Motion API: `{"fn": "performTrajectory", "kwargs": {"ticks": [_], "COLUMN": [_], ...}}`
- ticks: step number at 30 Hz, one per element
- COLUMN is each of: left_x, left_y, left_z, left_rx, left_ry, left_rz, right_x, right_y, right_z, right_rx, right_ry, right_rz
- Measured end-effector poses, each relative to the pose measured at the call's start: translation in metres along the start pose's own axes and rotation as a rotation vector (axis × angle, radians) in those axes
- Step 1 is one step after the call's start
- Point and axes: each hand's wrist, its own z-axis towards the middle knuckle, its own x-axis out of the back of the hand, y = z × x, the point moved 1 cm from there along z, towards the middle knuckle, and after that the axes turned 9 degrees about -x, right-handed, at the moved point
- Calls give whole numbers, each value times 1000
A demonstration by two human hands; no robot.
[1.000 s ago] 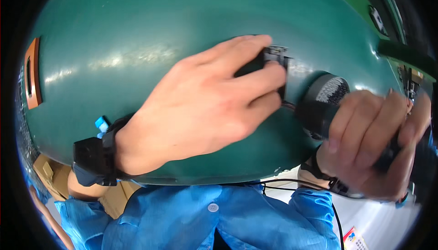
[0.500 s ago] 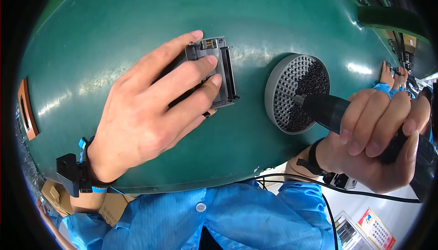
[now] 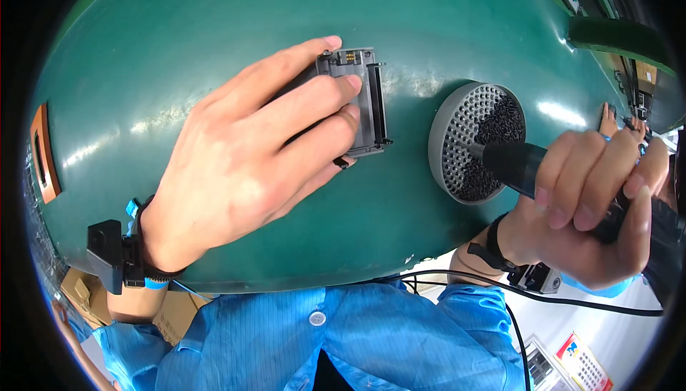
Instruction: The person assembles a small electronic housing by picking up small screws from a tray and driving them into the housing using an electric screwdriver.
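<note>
My left hand (image 3: 243,148) is wrapped over a dark grey plastic housing (image 3: 369,130), its fingers pressing the inner face. Small gold contacts show at the housing's far end, and a black bar runs along its right side. My right hand (image 3: 589,191) grips a black electric screwdriver (image 3: 511,166), pointed down and to the left. Its metal tip is inside a round grey screw dish (image 3: 437,144) with a perforated base. Loose black screws (image 3: 502,119) are heaped along the dish's right side; whether a screw sits on the tip cannot be made out.
A green mat (image 3: 214,5) covers the table. An orange-brown slotted piece (image 3: 44,152) lies at the far left. Black cable (image 3: 564,304) runs across at lower right. Another person's hands (image 3: 622,125) work at the far right. Cardboard boxes (image 3: 86,294) stand at lower left.
My left hand and the housing have shifted right and slightly away from me. The dish appears a little farther right. The screwdriver tip remains among the screws.
</note>
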Motion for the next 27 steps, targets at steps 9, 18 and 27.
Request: {"fn": "performTrajectory", "kwargs": {"ticks": [9, 18, 27], "left_x": [1, 3, 3], "left_y": [-1, -7, -7], "left_z": [-1, 0, -4], "left_rx": [20, -14, -48], "left_ry": [-26, -118, -112], "left_rz": [-72, -27, 24], "right_x": [4, -29, -37], "right_y": [-20, 18, 28], "right_z": [7, 2, 7], "right_rx": [47, 17, -2], "right_ry": [-34, -178, -218], "right_rz": [109, 127, 97]}}
